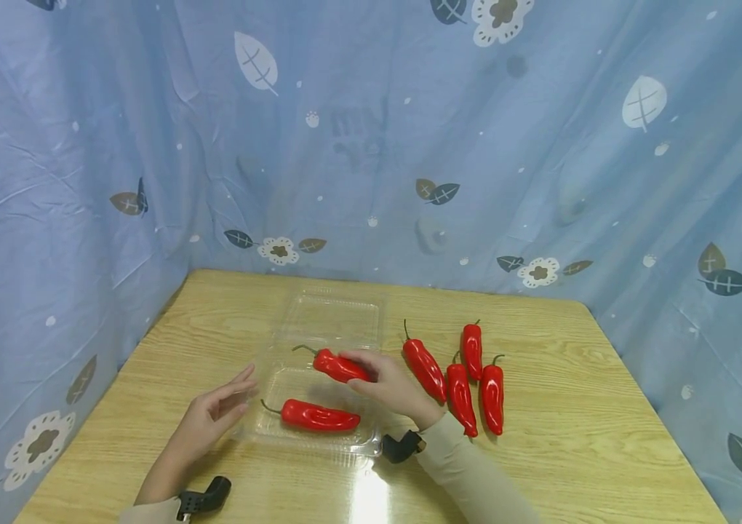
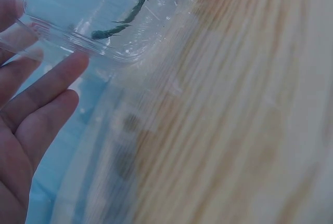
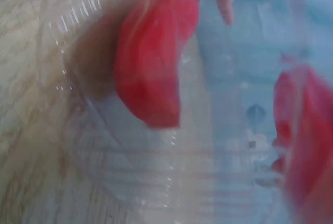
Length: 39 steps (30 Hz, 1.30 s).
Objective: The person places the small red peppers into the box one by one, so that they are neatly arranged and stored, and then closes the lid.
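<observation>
My right hand (image 1: 392,383) grips a red chili pepper (image 1: 337,366) over the clear plastic clamshell box (image 1: 282,380), its green stem pointing left. In the right wrist view that held pepper (image 3: 309,135) is blurred at the right edge. A second red pepper (image 1: 318,416) lies in the near half of the box, stem to the left; it also shows in the right wrist view (image 3: 151,60). At the box's left side is my left hand (image 1: 210,416), fingers extended and holding nothing. In the left wrist view its fingertips are right at the box rim (image 2: 112,55).
Several more red peppers (image 1: 460,397) lie on the wooden table (image 1: 561,444) to the right of the box. The box's lid half (image 1: 334,316) lies folded back, away from me. A blue patterned curtain (image 1: 371,145) hangs behind and beside the table.
</observation>
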Tool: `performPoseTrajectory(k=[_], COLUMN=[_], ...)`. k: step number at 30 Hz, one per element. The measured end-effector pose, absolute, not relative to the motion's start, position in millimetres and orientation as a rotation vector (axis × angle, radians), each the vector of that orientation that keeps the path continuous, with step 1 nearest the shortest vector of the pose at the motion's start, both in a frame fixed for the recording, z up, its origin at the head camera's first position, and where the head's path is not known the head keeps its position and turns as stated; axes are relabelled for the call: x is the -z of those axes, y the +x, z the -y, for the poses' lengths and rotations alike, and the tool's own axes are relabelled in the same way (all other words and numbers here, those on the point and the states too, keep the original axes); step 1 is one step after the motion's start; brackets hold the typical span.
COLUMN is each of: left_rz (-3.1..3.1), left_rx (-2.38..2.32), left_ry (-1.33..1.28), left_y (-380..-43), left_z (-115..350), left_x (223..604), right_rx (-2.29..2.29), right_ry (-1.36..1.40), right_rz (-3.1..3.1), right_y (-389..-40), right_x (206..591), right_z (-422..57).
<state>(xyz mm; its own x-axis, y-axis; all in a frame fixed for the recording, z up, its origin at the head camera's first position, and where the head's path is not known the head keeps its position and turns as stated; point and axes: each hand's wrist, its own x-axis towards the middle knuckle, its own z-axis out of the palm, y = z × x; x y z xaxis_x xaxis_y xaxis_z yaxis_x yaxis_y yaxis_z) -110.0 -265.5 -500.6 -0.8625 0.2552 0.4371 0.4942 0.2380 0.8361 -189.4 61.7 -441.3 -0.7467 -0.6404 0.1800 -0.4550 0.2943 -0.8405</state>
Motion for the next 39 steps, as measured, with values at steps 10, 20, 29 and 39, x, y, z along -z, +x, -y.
performPoseTrajectory(k=[10, 20, 29, 39], left_rz=[2.306, 2.275, 2.308, 2.308], left_rx=[1.681, 1.684, 1.68, 1.673], left_ry=[-0.683, -0.725, -0.68, -0.69], left_y=[-109, -107, -106, -107], left_z=[264, 263, 262, 262], left_x=[499, 496, 496, 495], right_rx=[1.429, 1.292, 1.088, 0.899], right_ry=[-1.041, -0.934, -0.956, -1.02], right_rz=[-2.274, -2.318, -2.416, -2.502], right_y=[-190, -190, -190, -189], right_x=[447, 446, 447, 446], right_z=[-49, -39, -32, -29])
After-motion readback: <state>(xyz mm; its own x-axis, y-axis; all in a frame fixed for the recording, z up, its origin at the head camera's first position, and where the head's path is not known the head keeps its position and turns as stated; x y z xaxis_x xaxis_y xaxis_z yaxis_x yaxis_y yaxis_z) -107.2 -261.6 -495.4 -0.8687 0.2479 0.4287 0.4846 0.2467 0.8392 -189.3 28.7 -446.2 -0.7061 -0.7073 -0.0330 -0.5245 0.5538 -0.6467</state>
